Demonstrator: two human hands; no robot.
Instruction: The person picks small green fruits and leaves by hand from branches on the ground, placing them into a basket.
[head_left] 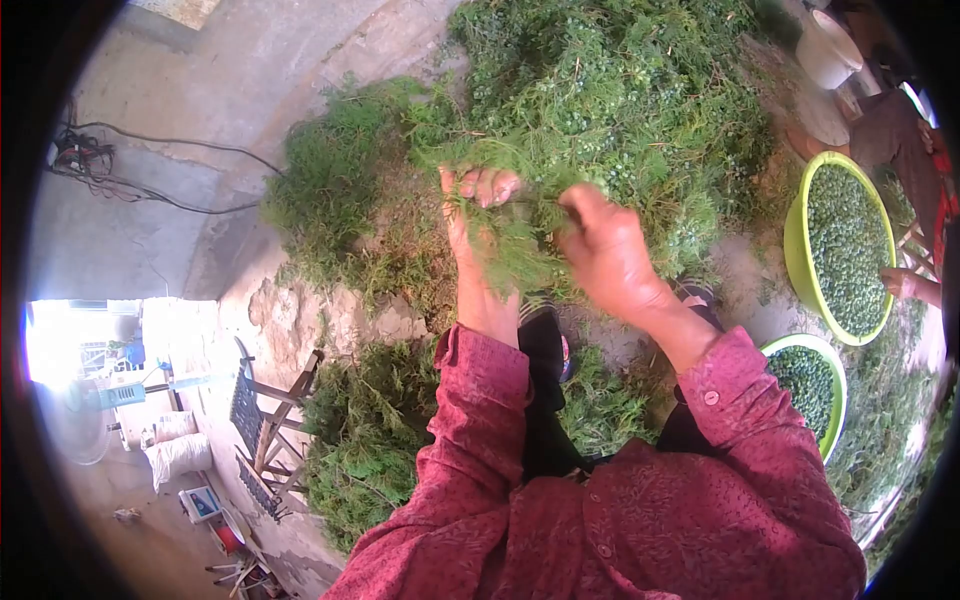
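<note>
My left hand [470, 215] grips a feathery green conifer sprig [515, 255], whose foliage hangs across the palm and wrist. To its right, my right hand [615, 255] is closed, with the fingers curled in beside the sprig and slightly smeared by motion. What lies between those fingers is hidden. Just beyond both hands rises a big heap of conifer branches [610, 100] dotted with small pale-green cones.
A yellow-green basin [797, 250] of small green cones stands at the right, with a second basin [838, 400] nearer me. Another person's hand [900, 283] touches the first basin's rim. More cut branches [365, 440], a folding chair [265, 420] and black cables [150, 145] are at the left.
</note>
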